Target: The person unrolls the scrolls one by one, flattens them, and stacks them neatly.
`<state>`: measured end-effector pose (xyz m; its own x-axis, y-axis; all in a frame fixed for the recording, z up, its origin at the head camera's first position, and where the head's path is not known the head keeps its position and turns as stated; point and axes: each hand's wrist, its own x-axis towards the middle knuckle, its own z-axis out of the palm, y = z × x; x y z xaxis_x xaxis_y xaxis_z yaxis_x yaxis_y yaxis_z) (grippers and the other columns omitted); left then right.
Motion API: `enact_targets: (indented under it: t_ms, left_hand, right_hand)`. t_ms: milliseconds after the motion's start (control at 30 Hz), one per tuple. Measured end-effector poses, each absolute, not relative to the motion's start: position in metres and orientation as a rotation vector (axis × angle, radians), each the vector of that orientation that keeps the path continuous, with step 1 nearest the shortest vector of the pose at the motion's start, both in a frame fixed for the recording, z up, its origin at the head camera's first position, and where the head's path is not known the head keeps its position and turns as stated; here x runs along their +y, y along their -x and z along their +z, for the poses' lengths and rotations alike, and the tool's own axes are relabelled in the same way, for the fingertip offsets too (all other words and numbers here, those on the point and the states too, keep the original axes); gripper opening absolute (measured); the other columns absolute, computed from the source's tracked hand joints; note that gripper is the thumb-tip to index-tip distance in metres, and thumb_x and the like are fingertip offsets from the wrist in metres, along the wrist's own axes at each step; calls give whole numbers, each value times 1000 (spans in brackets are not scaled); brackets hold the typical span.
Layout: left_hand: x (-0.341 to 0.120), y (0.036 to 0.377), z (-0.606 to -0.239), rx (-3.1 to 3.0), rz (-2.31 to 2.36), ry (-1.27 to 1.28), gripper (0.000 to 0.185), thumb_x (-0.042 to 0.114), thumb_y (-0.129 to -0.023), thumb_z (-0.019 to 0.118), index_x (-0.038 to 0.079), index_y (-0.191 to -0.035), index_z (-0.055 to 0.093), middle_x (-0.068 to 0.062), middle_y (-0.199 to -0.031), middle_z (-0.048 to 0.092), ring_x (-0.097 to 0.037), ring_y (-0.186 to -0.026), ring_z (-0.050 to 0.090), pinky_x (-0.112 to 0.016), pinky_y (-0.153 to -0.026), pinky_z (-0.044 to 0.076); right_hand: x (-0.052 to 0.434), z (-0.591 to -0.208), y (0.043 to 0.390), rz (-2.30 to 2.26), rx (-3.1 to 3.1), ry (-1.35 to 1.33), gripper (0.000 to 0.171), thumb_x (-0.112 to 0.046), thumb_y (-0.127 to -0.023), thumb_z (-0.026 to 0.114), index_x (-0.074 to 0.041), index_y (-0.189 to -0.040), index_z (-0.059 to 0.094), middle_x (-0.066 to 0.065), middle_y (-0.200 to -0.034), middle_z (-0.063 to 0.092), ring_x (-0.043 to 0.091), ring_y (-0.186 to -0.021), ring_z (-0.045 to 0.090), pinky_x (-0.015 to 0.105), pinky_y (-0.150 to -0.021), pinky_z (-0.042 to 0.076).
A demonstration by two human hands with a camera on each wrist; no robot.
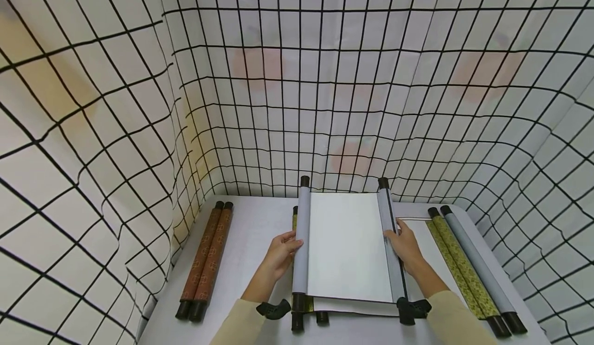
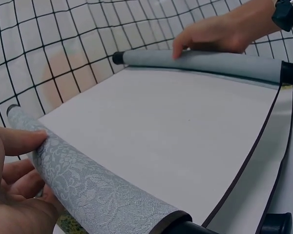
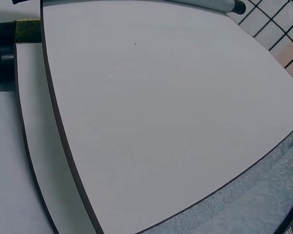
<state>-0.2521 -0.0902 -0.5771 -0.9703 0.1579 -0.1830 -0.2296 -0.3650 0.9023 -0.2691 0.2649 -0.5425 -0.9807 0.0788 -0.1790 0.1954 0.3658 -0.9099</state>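
A grey-blue brocade scroll, partly unrolled, shows a blank white sheet point(image 1: 350, 247) between its left roll point(image 1: 303, 242) and right roll point(image 1: 386, 216). My left hand point(image 1: 278, 255) grips the left roll, thumb on top and fingers curled beneath, as the left wrist view shows. Across from it, my right hand point(image 1: 408, 247) holds the right roll from its outer side; that hand is out of sight in the right wrist view. The sheet is raised above a second white sheet point(image 3: 36, 146). Below the left roll, a yellow-green scroll point(image 1: 295, 220) with black knobs is mostly hidden.
Two reddish-brown patterned rolls point(image 1: 211, 257) lie at the table's left. Toward the right edge lie two yellow-green rolls point(image 1: 461, 267) beside a grey roll point(image 1: 480, 262). White walls with a black grid point(image 1: 343, 97) enclose the white table point(image 1: 252, 231) at the back and sides.
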Motion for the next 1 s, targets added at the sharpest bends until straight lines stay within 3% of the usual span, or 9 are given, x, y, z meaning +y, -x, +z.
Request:
enact_targets:
  t_ms: [133,267,367,500,667,1000]
  left_hand:
    - [-92,251,-579,1608,2422,98,60,-2,-98,64,-21,-146,34,-25,-133,57,-17,-101,61,-29,-85,52]
    - [-88,252,-580,1595,2421,100,58,0,-98,65,-20,-145,37,-19,-126,60,-16,-97,62,-28,-83,53]
    - [-86,252,-580,1589,2422,109,57,-1,-97,65,-20,-144,38,-17,-122,62,-16,-96,63,-28,-82,53]
    - [-91,253,-581,1602,2432,114,55,-1,-97,64,-20,-143,39,-17,-121,64,-16,-97,63,-29,-83,53]
    - [-95,254,-583,1599,2455,120,55,-3,-97,62,-21,-143,38,-17,-119,64,-17,-97,63,-30,-83,53]
    - [-88,253,-583,1561,2418,106,57,1,-101,51,-15,-152,30,-23,-131,53,-24,-106,59,-35,-88,49]
  right_hand:
    - [266,-542,270,-1666,2497,-275,71,-27,-108,41,1,-164,6,34,-156,31,40,-126,45,48,-94,41]
    - [271,-545,269,-1558,2565,-297,91,-45,-106,53,6,-162,4,36,-161,19,50,-141,31,62,-108,34]
    - [274,-545,268,-1480,2630,-300,103,-49,-101,64,9,-161,2,38,-161,14,55,-145,22,67,-111,27]
    - [273,-544,269,-1486,2646,-272,93,-35,-102,65,9,-161,8,40,-156,26,53,-137,35,65,-104,35]
    - [273,-540,269,-1528,2646,-325,80,-30,-103,60,5,-162,18,37,-143,44,48,-122,51,59,-91,45]
    - [275,-534,264,-1531,2651,-350,73,-28,-106,54,6,-161,21,37,-144,44,48,-120,53,57,-90,46]
